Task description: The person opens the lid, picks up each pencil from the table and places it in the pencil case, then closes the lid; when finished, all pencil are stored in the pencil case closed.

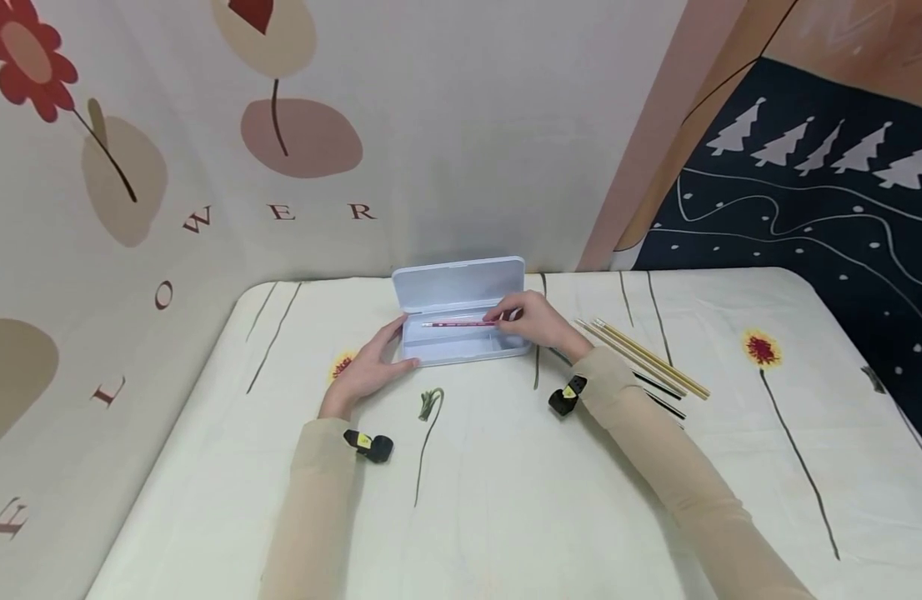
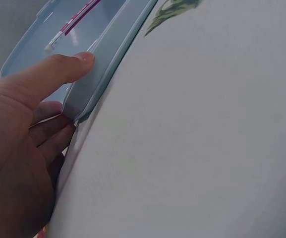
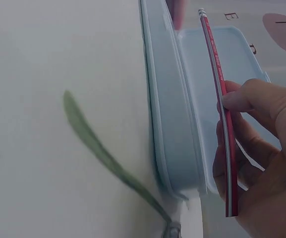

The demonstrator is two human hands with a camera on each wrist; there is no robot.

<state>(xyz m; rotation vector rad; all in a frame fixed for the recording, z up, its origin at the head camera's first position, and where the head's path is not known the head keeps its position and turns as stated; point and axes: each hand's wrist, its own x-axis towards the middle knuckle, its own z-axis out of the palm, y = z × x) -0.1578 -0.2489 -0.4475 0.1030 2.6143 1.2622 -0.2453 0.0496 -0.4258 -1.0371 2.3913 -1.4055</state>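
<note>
A pale blue plastic pencil case lies on the table with its lid raised toward the wall. The left hand grips its left end. In the left wrist view the thumb lies over the rim, and the other fingers bend against the outside of the end wall. The right hand pinches a red striped pencil between thumb and fingers. This pencil is held above the tray, roughly along the case's length, its white-tipped end toward the left hand. The right fingers partly cover its other end in the head view.
Several more pencils, gold, tan and dark, lie slanted on the table right of the case, partly behind the right forearm. A white cloth with printed flowers and stems covers the table. A patterned fabric wall stands directly behind the case.
</note>
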